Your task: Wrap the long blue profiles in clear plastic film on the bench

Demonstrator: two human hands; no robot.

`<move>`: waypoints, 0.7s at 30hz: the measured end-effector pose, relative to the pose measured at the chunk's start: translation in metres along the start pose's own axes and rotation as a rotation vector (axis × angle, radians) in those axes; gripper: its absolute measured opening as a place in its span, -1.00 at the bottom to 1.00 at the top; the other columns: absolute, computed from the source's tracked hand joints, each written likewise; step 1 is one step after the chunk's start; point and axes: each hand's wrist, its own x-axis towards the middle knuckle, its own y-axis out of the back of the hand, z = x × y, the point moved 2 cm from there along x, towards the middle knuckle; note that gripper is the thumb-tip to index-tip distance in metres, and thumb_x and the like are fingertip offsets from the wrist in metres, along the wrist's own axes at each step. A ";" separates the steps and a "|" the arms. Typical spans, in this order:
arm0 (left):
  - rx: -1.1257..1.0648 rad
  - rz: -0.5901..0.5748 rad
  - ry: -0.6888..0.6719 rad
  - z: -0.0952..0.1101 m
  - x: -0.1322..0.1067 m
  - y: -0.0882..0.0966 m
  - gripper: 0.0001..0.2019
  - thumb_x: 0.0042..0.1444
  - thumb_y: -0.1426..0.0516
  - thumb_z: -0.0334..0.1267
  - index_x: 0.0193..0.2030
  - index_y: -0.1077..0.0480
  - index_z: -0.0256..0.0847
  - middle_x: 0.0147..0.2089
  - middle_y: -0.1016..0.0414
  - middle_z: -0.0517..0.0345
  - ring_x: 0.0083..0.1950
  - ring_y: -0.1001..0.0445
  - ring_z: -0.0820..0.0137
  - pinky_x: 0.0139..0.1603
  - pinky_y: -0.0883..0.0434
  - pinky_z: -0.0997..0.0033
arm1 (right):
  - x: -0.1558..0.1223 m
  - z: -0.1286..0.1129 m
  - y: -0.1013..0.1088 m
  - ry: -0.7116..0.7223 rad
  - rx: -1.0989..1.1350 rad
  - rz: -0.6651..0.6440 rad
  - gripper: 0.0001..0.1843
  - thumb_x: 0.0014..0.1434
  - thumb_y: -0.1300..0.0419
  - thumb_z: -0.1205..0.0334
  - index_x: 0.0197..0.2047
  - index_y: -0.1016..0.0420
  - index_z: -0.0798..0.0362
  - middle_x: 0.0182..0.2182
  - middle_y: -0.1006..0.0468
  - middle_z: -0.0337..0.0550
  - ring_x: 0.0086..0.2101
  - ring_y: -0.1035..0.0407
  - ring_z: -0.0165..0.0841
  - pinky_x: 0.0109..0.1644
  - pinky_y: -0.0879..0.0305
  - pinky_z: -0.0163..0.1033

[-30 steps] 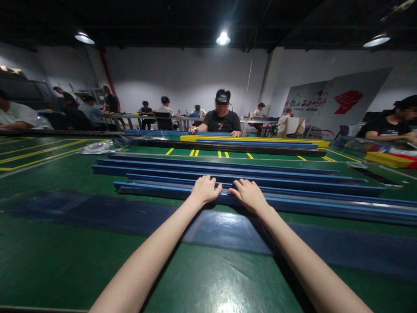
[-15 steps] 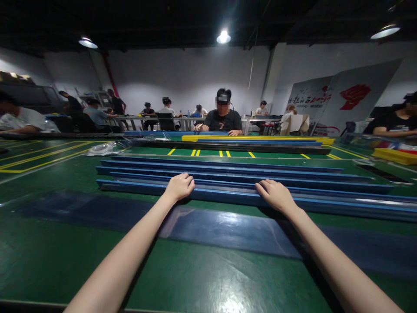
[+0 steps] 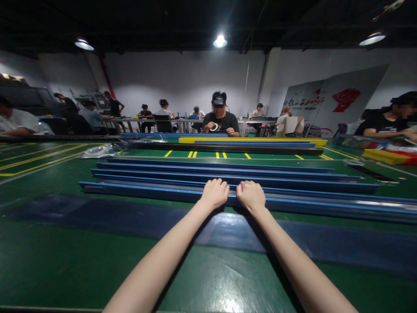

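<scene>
A long blue channel rail lies crosswise on the green table, nearest me among several like it. My left hand is closed over this rail near the middle of the view, fingers curled over its far side. Close by on the right, my right hand grips the same rail in the same way, with a small gap between the hands. The fingertips of both are hidden. A flat, shiny dark-blue strip lies on the table beneath my forearms.
More blue rails lie just behind. Farther back are a yellow rail, a black rail and a clear plastic bundle. A co-worker opposite holds a white ring. At right are a dark flat object and a yellow tray.
My hands have come close together: the left moved right, the right moved left. The nearest rail has shifted somewhat left. The co-worker opposite now has a white ring raised in one hand.
</scene>
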 end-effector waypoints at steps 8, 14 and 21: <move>0.039 -0.017 0.036 -0.025 -0.009 0.000 -0.66 0.18 0.19 -0.29 -0.31 -0.39 -0.29 -0.30 -0.45 -0.05 -0.23 -0.42 0.27 -0.21 -0.30 0.30 | 0.002 -0.013 0.001 0.132 0.101 -0.038 -0.61 0.20 0.16 0.22 -0.28 -0.48 0.09 -0.29 -0.53 -0.05 -0.22 -0.37 -0.28 -0.20 -0.14 -0.24; 0.082 -0.040 0.085 -0.045 -0.017 0.004 -0.66 0.17 0.18 -0.29 -0.29 -0.41 -0.24 -0.30 -0.47 0.02 -0.22 -0.43 0.32 -0.19 -0.32 0.37 | -0.003 0.011 -0.003 0.177 0.145 -0.022 -0.63 0.21 0.14 0.20 -0.12 -0.44 0.07 -0.22 -0.52 -0.11 -0.17 -0.35 -0.32 -0.15 -0.13 -0.29; 0.076 -0.050 0.127 -0.093 -0.035 0.008 -0.65 0.16 0.18 -0.30 -0.19 -0.43 -0.20 -0.25 -0.50 0.08 -0.15 -0.44 0.33 -0.17 -0.34 0.40 | -0.012 0.075 0.000 0.068 0.089 -0.031 -0.63 0.21 0.14 0.18 -0.18 -0.47 0.05 -0.24 -0.53 -0.12 -0.20 -0.36 -0.32 -0.18 -0.14 -0.30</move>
